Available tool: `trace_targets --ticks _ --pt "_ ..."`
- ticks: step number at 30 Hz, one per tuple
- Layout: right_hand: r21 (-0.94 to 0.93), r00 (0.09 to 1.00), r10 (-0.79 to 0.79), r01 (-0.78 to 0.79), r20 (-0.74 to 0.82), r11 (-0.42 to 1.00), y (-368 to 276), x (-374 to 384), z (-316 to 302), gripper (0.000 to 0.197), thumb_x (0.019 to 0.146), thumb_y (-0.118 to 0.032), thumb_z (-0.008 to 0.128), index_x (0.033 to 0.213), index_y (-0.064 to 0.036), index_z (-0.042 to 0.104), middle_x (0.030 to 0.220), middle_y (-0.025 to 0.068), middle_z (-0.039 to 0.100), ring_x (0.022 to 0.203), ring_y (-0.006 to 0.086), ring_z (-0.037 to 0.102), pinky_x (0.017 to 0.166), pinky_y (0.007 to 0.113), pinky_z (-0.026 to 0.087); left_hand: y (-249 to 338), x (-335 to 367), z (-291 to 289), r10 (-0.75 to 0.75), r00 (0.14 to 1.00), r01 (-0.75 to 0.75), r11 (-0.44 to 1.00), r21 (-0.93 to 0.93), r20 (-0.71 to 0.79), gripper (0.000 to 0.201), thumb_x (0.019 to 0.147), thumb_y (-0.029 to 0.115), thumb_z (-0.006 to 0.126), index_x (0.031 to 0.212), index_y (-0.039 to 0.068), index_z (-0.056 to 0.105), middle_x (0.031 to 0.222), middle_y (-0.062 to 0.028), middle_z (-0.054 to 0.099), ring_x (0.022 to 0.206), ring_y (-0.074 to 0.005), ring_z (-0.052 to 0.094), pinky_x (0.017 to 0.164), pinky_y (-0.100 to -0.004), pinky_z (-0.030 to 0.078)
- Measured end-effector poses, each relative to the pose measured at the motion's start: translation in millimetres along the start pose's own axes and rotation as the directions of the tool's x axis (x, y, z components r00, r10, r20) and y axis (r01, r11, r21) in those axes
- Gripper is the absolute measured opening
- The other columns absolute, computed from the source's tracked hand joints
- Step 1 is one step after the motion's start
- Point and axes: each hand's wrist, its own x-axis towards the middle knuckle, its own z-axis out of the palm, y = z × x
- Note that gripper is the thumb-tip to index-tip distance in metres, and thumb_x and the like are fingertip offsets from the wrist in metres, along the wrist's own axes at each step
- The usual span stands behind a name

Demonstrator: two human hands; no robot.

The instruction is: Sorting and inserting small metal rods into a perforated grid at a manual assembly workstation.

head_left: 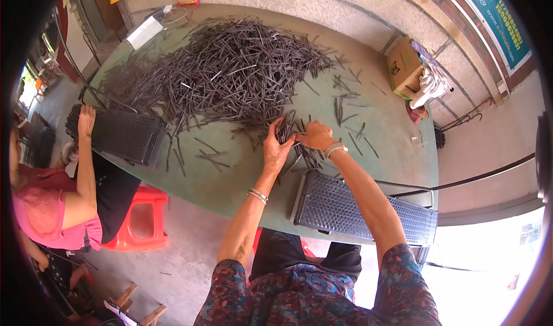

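Observation:
My left hand (276,147) is closed around a small bunch of thin dark sticks (284,131), over the near side of the table. Right beside it, my right hand (317,136) has its fingers curled in and its thumb toward the bunch; what they pinch is hidden. More loose sticks lie beneath both hands. Just beyond them spreads a large heap of the same dark sticks (230,66). Below my right forearm, at the table's near edge, sits a black rack (334,205) with a grid of small holes.
A co-worker's hand (86,120) rests at another black perforated block (129,133) on the left. On the green table (230,182) lie scattered sticks and a white strip (145,33). A cardboard box (405,69) with cloth stands back right. A red stool (141,219) is below left.

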Motion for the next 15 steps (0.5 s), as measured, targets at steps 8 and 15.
trace_targets --ticks 8,15 --pt "-0.275 0.998 0.033 -0.018 0.05 0.961 -29.2 -11.5 7.9 0.099 0.066 -0.073 0.067 0.127 0.0031 0.053 0.128 0.0209 0.05 0.119 0.0341 0.05 0.097 0.042 0.041 -3.4 14.9 -28.9 -0.486 0.872 0.367 0.722 -0.586 -0.054 0.014 0.084 0.013 0.07 0.087 0.002 0.062 0.069 -0.0052 0.061 0.057 -0.0163 0.058 0.054 -0.0317 0.051" --pt "-0.139 0.995 0.103 -0.1 0.013 0.985 -21.4 -2.5 22.8 0.093 0.068 -0.068 0.07 0.125 0.0044 0.055 0.131 0.0215 0.046 0.119 0.0344 0.048 0.096 0.042 0.042 7.9 15.1 -23.2 -0.64 0.725 0.504 0.245 -0.828 0.252 0.024 0.083 0.027 0.074 0.088 0.009 0.059 0.078 -0.0051 0.061 0.065 -0.0178 0.059 0.067 -0.0404 0.058"
